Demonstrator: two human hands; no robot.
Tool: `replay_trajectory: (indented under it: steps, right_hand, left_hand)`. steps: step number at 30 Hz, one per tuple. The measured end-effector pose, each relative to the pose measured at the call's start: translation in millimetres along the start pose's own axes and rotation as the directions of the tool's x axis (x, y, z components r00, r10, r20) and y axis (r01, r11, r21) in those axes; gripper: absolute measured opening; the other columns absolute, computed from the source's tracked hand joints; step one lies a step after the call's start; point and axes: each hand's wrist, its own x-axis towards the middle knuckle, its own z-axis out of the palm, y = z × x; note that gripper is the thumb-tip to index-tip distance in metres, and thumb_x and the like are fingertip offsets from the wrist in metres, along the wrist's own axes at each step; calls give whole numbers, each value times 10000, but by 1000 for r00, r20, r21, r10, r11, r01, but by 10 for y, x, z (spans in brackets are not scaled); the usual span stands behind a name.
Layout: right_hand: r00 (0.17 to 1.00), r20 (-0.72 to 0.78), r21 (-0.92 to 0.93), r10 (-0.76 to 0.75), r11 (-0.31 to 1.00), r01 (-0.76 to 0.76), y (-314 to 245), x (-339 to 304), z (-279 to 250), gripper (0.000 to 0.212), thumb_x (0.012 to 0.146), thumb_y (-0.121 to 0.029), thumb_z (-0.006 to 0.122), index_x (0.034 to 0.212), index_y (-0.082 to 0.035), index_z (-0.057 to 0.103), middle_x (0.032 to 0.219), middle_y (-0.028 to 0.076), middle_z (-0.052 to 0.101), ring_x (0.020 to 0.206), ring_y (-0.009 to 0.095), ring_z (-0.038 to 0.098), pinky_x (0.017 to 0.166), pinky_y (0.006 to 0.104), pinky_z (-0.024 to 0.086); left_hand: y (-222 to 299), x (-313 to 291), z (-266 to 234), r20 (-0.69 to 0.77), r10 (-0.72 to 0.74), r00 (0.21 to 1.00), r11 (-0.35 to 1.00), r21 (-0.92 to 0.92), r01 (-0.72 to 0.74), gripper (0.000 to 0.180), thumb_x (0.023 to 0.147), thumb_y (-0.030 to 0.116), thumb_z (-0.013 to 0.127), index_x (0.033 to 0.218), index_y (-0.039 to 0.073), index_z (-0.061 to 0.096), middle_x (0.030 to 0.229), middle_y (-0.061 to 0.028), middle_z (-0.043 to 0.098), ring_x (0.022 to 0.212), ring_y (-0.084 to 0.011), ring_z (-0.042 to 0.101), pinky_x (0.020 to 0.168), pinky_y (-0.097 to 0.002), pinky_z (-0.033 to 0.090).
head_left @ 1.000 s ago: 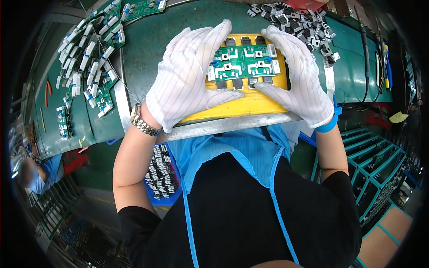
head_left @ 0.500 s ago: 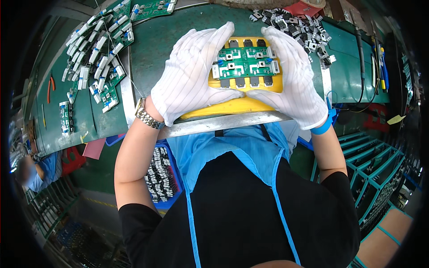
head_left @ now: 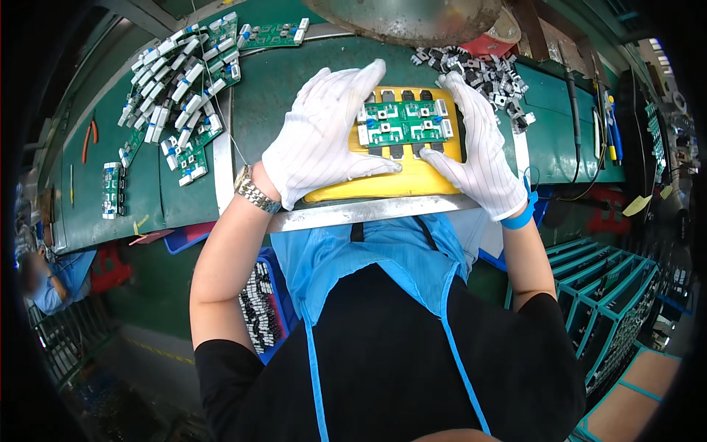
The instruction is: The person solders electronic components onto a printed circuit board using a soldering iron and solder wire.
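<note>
A green circuit board (head_left: 405,130) with white blocks at its ends lies on a yellow block (head_left: 383,187). Flat black components (head_left: 396,152) stick out from under the board's far and near edges. My left hand (head_left: 315,140), in a white striped glove, curves around the board's left end, fingers and thumb spread apart. Along the yellow block's right side rests my right hand (head_left: 482,158), gloved alike, with its thumb by the near-right black components. Both hands look open; whether the left fingers touch the board is hidden.
Boards with white blocks (head_left: 166,88) are heaped at the left, near orange-handled pliers (head_left: 90,140). Loose black-and-silver parts (head_left: 492,82) lie at the back right by a red container (head_left: 497,40). A rounded, blurred object (head_left: 412,18) overhangs the far edge. A metal strip (head_left: 368,214) edges the bench.
My right thumb has drawn away from the left thumb and up toward the near black components. The whole view has shifted, and the rounded object has come in at the top.
</note>
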Motion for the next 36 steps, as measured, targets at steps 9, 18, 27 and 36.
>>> replay_trajectory:
  steps: [9,18,27,36]
  right_hand:
    - [980,-143,280,140,955,-96,-153,-343,-408,735,837,-84,690,1516,43,441,1545,238,503,1438,366,494,1212,478,352]
    - [996,-79,54,29,998,-25,-364,-97,-319,643,839,-115,779,1425,5,545,1448,226,590,1358,385,546,1165,453,406]
    - [994,-13,114,-104,988,105,-308,332,-249,601,886,5,641,1474,-40,527,1377,150,657,1273,358,606,1124,452,452]
    - [974,120,-49,-195,978,202,-74,582,166,551,931,-94,527,1482,-75,512,1336,188,649,1265,360,598,1096,499,443]
  left_hand:
    - [7,-605,-835,-374,-25,927,979,179,99,337,899,-42,675,1219,60,707,1243,-137,720,1109,-332,696,1045,-435,512]
    - [102,-1028,-706,-10,-215,977,914,350,205,158,813,168,803,938,114,723,1245,-46,702,1224,-328,602,1057,-469,436]
    - [405,-696,-755,-443,-63,894,995,44,92,152,851,-49,641,983,24,660,999,-160,735,941,-337,721,907,-439,581]
    - [750,-533,-84,-114,165,980,980,133,-149,302,803,97,780,1071,87,641,1143,-84,740,895,-274,693,761,-403,547]
